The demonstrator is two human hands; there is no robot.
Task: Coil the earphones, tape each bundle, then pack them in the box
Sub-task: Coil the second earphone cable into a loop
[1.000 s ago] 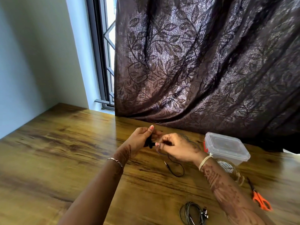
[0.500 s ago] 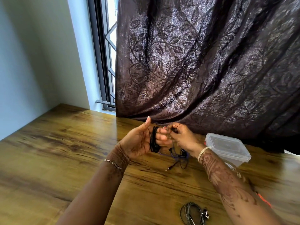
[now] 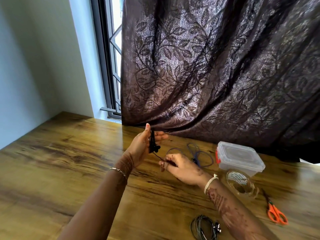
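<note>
Holding a black coil [image 3: 152, 142] between thumb and fingers, the left hand [image 3: 141, 148] is raised over the table [image 3: 69, 153]; the right hand [image 3: 181, 168] pinches its tail [image 3: 158, 156]. Blue earphones [image 3: 199, 155] lie beside the closed box [image 3: 240, 158], near tape [image 3: 240, 183] and scissors [image 3: 277, 214]

The wood-grain table [image 3: 69, 161] carries a lidded clear plastic box [image 3: 240, 158] at far right, a tape roll [image 3: 239, 184] just before it, orange scissors [image 3: 277, 216] nearer, loose blue earphones [image 3: 201, 155] beside the box, and a grey earphone coil [image 3: 201, 227] nearest.
</note>
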